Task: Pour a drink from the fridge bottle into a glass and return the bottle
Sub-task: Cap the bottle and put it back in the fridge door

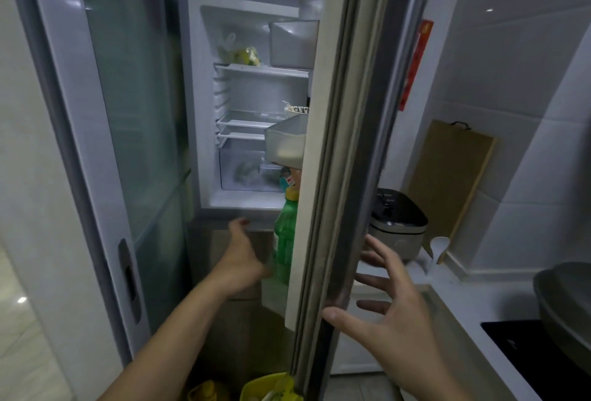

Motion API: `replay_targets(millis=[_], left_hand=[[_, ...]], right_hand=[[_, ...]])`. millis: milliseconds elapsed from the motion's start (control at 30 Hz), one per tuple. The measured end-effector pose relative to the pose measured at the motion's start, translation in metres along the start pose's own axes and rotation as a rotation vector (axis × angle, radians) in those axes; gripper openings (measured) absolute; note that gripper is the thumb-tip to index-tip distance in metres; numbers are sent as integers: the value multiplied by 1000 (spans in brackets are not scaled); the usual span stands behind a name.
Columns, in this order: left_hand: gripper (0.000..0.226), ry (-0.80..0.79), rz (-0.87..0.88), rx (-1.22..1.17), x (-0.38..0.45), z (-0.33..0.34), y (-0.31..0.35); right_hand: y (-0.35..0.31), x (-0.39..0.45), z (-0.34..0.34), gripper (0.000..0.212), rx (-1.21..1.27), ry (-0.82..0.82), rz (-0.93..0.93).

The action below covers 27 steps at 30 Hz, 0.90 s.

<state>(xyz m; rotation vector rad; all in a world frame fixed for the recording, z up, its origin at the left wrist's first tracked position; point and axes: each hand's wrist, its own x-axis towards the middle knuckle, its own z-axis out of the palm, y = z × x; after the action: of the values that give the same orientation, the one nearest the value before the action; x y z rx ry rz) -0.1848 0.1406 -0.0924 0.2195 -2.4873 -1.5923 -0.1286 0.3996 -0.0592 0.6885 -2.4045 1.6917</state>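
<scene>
The fridge stands open, its door (323, 151) swung toward me and seen edge-on in the middle of the view. A green bottle with a yellow cap (285, 234) stands upright in the door's lowest rack. My left hand (243, 256) is stretched out just left of the bottle, fingers apart, and I cannot tell whether it touches it. My right hand (383, 301) is spread open at the door's outer edge, thumb against the edge, fingers behind it. No glass is in view.
Inside are white shelves (259, 70), a bag of greens (243, 55), a patterned bowl (296, 109) and a crisper drawer (249, 173). A rice cooker (396, 224), a cutting board (447, 183) and a pot (566, 301) occupy the right counter. A yellow bin (265, 388) sits on the floor.
</scene>
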Motion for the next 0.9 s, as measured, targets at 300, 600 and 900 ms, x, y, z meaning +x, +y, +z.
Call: replay_targets(millis=[300,600,900], left_hand=[[79,258,452,-140,-51,-62,48],[113,671,663,635,-34,-68,46],[121,758,369,1005,29,-77,38]], right_hand=[[4,27,44,98,-77,-90,-62],[5,104,63,83,-322,-158,-196],[48,210,45,90,-946,-68,-388]])
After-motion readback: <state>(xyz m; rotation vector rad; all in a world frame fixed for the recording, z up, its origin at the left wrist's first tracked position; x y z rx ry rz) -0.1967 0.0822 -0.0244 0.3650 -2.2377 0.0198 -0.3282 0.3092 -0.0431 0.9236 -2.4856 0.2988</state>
